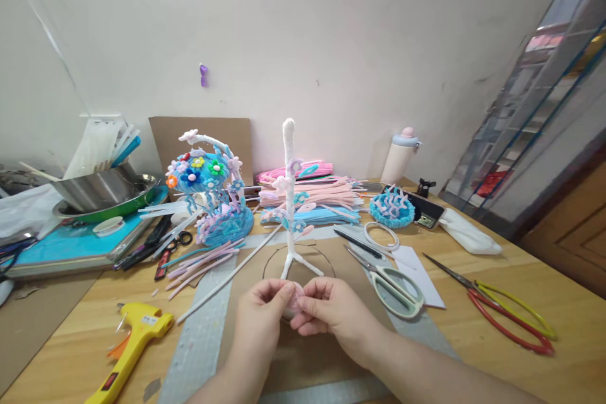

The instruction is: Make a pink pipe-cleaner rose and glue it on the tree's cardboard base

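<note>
Pink fuzzy pipe-cleaner piece [294,300], small and curled, pinched between left hand [262,314] and right hand [331,310], both clenched on it at fingertips, low over brown cardboard sheet [303,353] on wooden table [544,303]. Just beyond, upright white pipe-cleaner tree [288,202], long axis vertical, equally near both hands. Grey-handled scissors [392,287] right; yellow glue gun [132,344] left.

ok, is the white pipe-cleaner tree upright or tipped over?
Upright. The white pipe-cleaner tree stands on its splayed feet on the brown cardboard sheet, trunk vertical, just beyond both hands, which pinch a small pink piece.
</note>
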